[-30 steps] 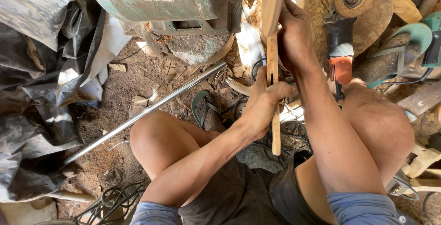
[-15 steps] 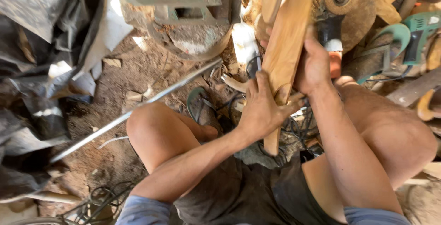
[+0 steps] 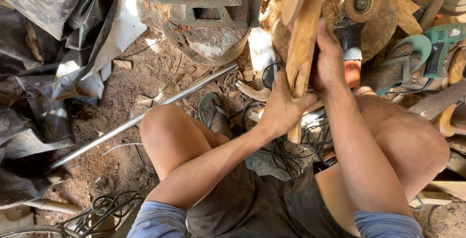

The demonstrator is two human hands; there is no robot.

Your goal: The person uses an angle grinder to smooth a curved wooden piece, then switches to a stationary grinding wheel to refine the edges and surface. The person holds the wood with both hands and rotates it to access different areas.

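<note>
A long flat wooden piece point(image 3: 302, 48), pale brown with a rounded top end, stands nearly upright between my knees. My left hand point(image 3: 281, 107) wraps around its lower part. Higher up, my right hand point(image 3: 327, 58) grips its right edge. Just behind the right hand sits an angle grinder point(image 3: 350, 56) with a black and orange body and a round wire brush wheel point(image 3: 361, 2). The bottom tip of the wood pokes out below my left hand, above a tangle of black cables.
A long metal pipe point(image 3: 145, 116) lies diagonally on the dirt floor at left. A green metal machine base point(image 3: 204, 9) stands at top centre. Black plastic sheeting point(image 3: 43, 73) fills the left side. A green power tool point(image 3: 439, 41) and wood offcuts lie at right.
Both hands have turned the wooden piece so that its broad face shows and tilted it a little to the right. The view has shifted slightly left and down.
</note>
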